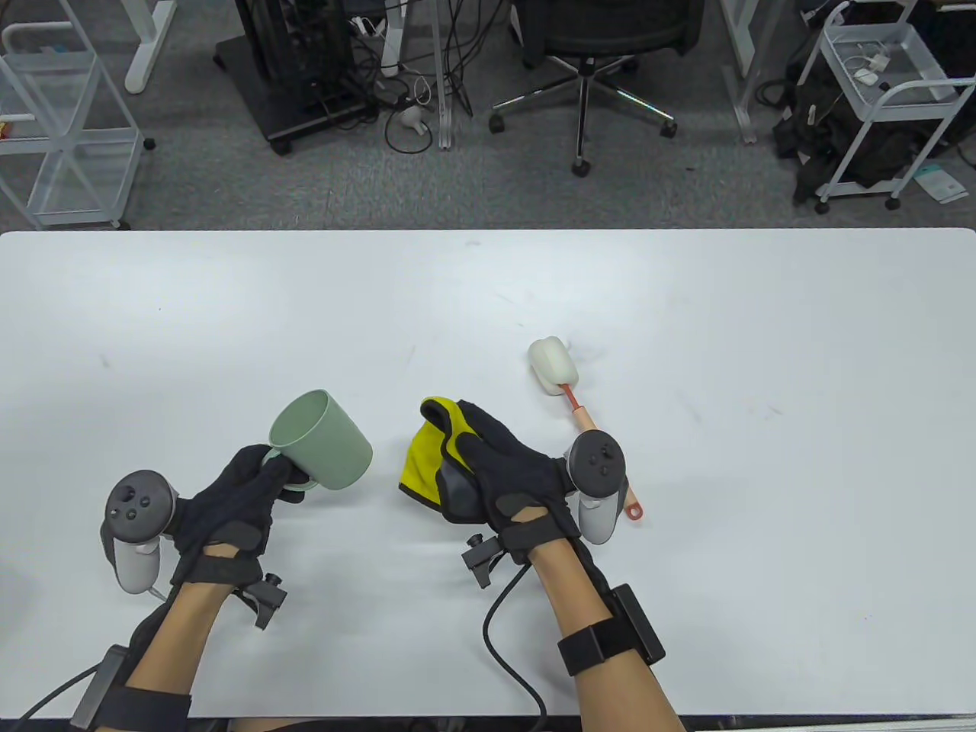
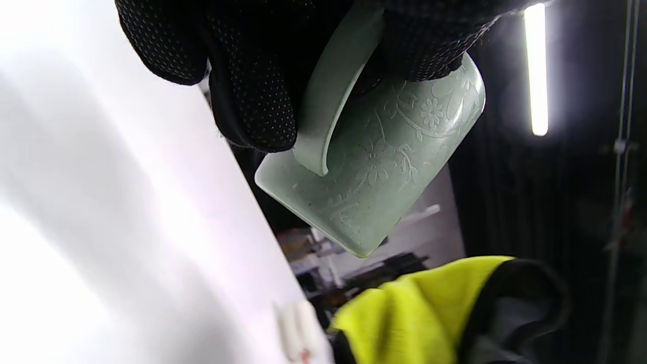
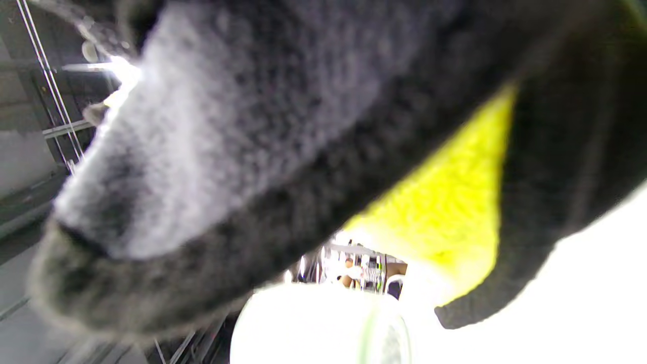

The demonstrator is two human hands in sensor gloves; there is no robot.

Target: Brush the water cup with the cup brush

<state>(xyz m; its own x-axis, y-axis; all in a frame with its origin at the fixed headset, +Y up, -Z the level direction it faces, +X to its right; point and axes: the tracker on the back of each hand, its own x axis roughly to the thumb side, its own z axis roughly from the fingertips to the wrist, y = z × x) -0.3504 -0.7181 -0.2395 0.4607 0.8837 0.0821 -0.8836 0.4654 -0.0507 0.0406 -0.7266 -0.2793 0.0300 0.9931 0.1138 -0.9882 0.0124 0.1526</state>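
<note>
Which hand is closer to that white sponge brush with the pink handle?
Right. The right hand lies beside the white sponge brush, holding a yellow cloth; the left hand is farther off.

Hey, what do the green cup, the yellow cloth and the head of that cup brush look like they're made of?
Green cup: likely matte plastic or glazed ceramic; smooth, opaque, with a floral relief pattern on the wall.
Yellow cloth: soft fabric, probably microfiber; it folds limply, has a dark trim and a grey side.
Cup brush: the white head looks like sponge foam, rounded and matte; the handle appears plastic.
</note>
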